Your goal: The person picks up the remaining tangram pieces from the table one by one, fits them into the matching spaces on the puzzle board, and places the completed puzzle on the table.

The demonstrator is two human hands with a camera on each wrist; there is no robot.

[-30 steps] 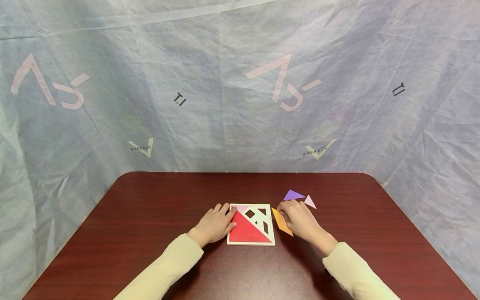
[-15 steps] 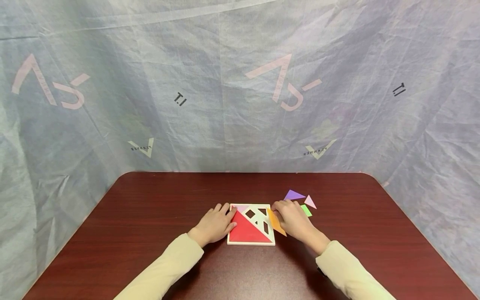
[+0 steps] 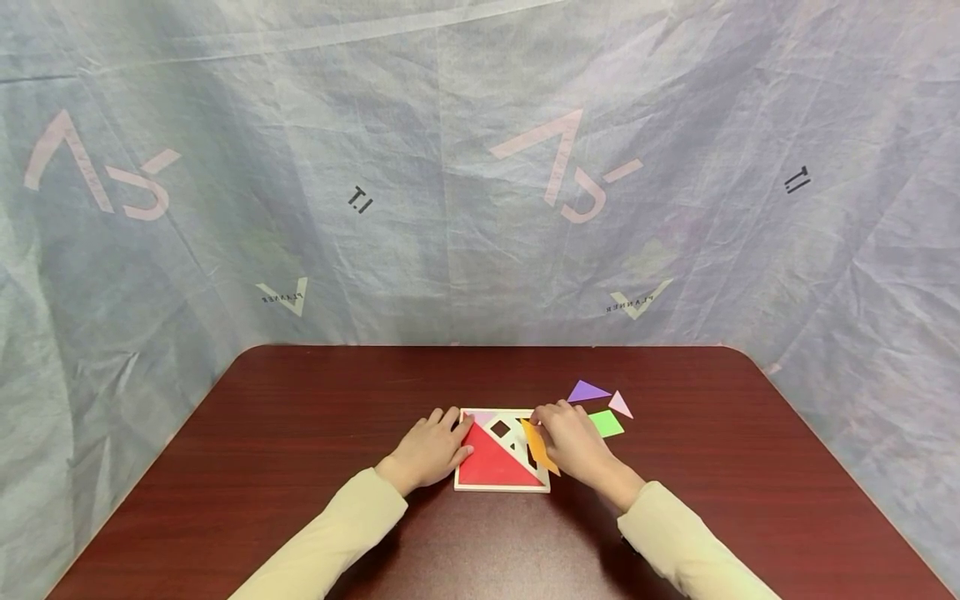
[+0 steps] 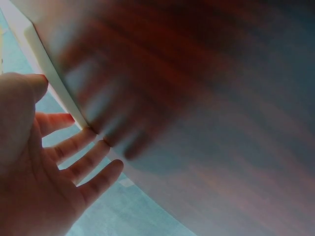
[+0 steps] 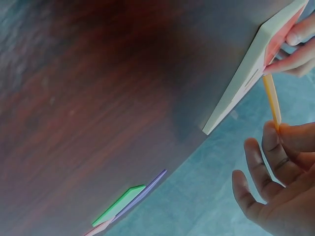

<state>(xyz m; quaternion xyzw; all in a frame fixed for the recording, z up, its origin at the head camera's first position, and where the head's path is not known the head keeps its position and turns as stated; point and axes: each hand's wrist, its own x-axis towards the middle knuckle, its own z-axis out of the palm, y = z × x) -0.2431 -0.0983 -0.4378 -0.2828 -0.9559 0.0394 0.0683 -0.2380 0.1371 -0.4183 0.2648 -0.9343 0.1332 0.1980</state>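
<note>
Along the near side of the dark red table (image 3: pixel 487 550), two pale sleeves (image 3: pixel 333 533) are stretched forward from the bottom of the head view. Between the hands, a flat, square, white-rimmed tray (image 3: pixel 502 488) is laid, its near-left half filled by a large red triangle (image 3: pixel 491 458). The tray's left edge is touched by the left hand (image 3: pixel 426 448), whose fingers are spread and only slightly bent, with nothing gripped; its thumb is rested on the red triangle. By the right hand (image 3: pixel 576 440), an orange piece (image 3: pixel 538 448) is pinched between thumb and fingertips, while the remaining fingers are held apart, gently curved. That piece is held tilted over the tray's right side, its near tip extended past the rim in the head view; whether the tray is touched by it cannot be told. Farther up the tray, dark cut-outs (image 3: pixel 500 428) are seen, and a pale pink piece (image 3: pixel 483 415) is set near the far-left corner. Beyond the right hand, a green piece (image 3: pixel 607 423) is partly hidden, with a small pink triangle (image 3: pixel 620 404) and a purple triangle (image 3: pixel 588 390) laid near it. Past the table, the background is filled by creased grey-blue cloth (image 3: pixel 465 275), printed with lettering.
</note>
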